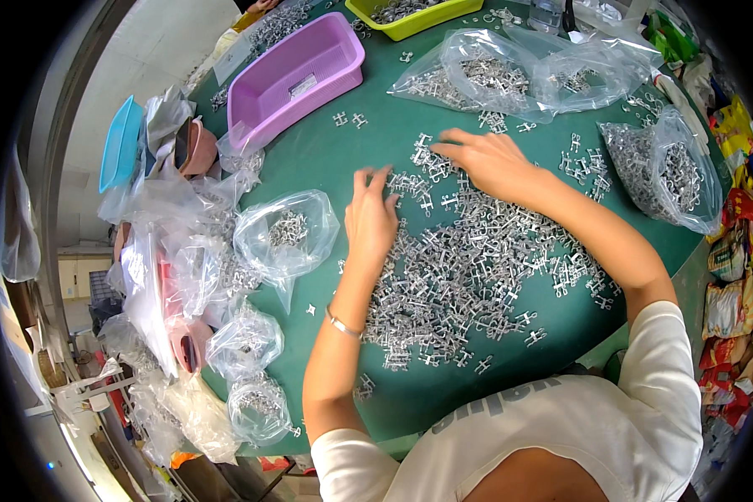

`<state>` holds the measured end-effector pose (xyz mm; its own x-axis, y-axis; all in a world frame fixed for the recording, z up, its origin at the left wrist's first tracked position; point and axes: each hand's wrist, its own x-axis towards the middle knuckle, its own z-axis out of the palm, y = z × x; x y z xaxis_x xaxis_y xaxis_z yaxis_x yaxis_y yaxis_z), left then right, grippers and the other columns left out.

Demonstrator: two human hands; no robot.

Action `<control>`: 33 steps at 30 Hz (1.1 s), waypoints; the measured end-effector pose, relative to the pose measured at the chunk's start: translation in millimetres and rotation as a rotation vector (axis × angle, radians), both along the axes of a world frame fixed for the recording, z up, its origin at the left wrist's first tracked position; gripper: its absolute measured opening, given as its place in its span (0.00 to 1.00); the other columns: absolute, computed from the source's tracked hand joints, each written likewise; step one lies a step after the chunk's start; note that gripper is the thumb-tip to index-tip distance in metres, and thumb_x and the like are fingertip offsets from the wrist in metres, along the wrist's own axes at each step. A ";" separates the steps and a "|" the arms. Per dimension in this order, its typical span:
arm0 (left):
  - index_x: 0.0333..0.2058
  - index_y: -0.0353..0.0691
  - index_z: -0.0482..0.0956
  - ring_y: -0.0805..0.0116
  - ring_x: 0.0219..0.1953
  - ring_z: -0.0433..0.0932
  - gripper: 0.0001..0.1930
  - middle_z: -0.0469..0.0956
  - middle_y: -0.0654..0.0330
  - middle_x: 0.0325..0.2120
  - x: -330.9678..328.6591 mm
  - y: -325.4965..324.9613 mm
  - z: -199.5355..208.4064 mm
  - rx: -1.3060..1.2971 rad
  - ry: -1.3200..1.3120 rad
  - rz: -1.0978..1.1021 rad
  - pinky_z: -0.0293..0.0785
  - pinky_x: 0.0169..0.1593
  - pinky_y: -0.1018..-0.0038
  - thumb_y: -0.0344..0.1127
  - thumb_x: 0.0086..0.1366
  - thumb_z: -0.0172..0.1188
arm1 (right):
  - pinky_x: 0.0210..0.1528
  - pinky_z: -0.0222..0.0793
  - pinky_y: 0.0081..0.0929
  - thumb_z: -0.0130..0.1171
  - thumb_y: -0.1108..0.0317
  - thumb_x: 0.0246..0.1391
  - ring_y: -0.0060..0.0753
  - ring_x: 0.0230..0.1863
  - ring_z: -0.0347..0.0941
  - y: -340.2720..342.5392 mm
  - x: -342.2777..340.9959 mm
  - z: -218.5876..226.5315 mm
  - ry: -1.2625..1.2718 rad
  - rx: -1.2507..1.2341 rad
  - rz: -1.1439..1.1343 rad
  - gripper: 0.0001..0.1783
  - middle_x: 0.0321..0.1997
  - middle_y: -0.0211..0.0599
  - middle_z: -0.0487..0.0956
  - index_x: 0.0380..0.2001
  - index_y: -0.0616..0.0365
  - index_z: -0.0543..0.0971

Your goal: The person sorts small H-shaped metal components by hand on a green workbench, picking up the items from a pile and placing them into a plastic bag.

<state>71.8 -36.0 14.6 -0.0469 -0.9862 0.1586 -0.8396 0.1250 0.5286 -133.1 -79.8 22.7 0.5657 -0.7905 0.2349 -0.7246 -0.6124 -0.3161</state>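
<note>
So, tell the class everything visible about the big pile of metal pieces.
The pile is many small, silvery, metal-looking pieces with looped ends, lying loose at all angles. It spreads over the green table, dense in the middle, thinning to strays. The left hand and right hand are at its far side; blur hides whether they touch.

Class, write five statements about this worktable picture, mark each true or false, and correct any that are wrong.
1. The left hand and right hand are both bare. True.
2. The silver bracelet is on the right arm. False: it is on the left.
3. Small metal pieces lie heaped on the green table. True.
4. The purple basket is right of the yellow tray. False: it is left.
5. The yellow tray holds metal pieces. True.
</note>
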 end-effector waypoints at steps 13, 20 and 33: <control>0.27 0.36 0.74 0.50 0.32 0.74 0.05 0.73 0.51 0.29 23.3 9.1 -15.3 0.028 0.142 -0.085 0.69 0.35 0.64 0.23 0.48 0.57 | 0.34 0.67 0.39 0.61 0.68 0.43 0.45 0.35 0.73 5.5 -0.1 -1.7 -0.002 0.141 -0.039 0.10 0.35 0.35 0.75 0.32 0.57 0.76; 0.33 0.36 0.75 0.47 0.36 0.74 0.09 0.74 0.51 0.34 40.2 36.2 -6.2 -0.016 0.161 -0.100 0.70 0.40 0.63 0.21 0.50 0.55 | 0.31 0.66 0.40 0.64 0.68 0.39 0.45 0.32 0.73 11.4 56.5 -21.0 0.010 0.161 0.164 0.13 0.37 0.35 0.72 0.32 0.58 0.76; 0.41 0.40 0.74 0.48 0.35 0.74 0.15 0.71 0.54 0.40 35.3 58.3 -15.2 -0.006 0.068 0.033 0.69 0.38 0.60 0.26 0.53 0.58 | 0.19 0.56 0.12 0.56 0.65 0.51 0.15 0.26 0.67 40.5 -5.6 15.0 -1.257 1.448 -0.188 0.09 0.30 0.28 0.73 0.34 0.57 0.73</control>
